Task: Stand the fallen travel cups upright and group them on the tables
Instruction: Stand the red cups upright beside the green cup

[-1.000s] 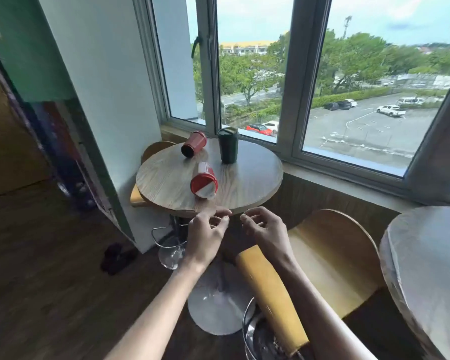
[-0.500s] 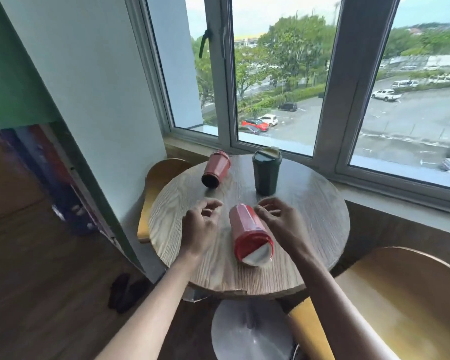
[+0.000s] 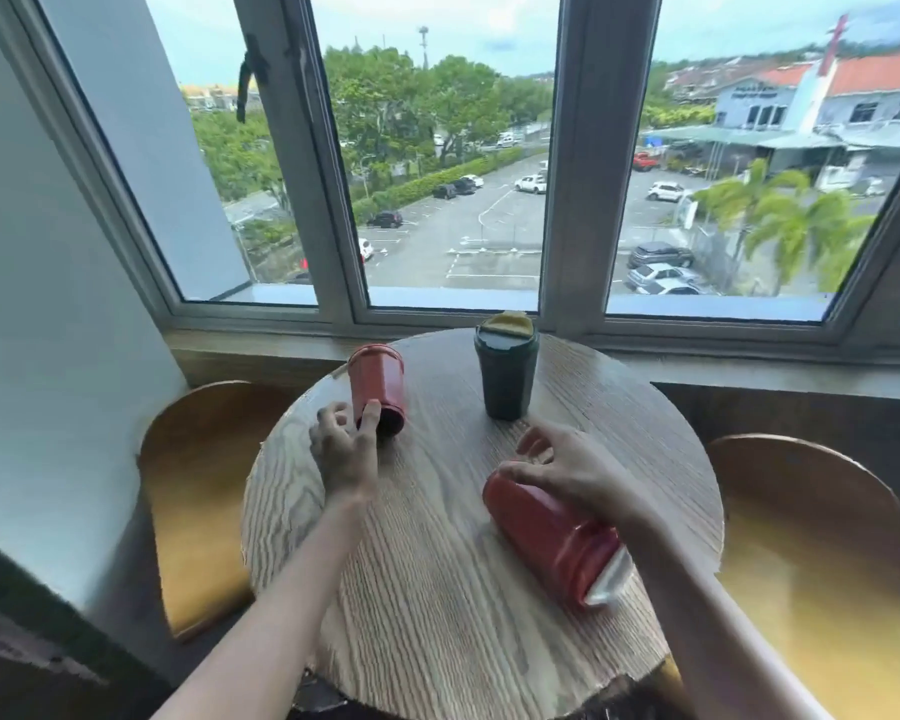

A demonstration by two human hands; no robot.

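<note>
Fingers (image 3: 370, 415) of the left hand (image 3: 344, 452) are loosely spread, one touching the far red cup (image 3: 376, 384) lying left of the upright green cup (image 3: 506, 374). Right hand (image 3: 575, 475), fingers curled loose, rests on the near red cup (image 3: 554, 540) lying on the counter (image 3: 437, 589).

Upright cup (image 3: 506, 374) stood near the desk's (image 3: 437, 589) far edge, one fallen cup (image 3: 377, 388) lay to its left, another fallen cup (image 3: 554, 544) lay nearer the right edge, chairs (image 3: 198, 501) flanked the desk.
</note>
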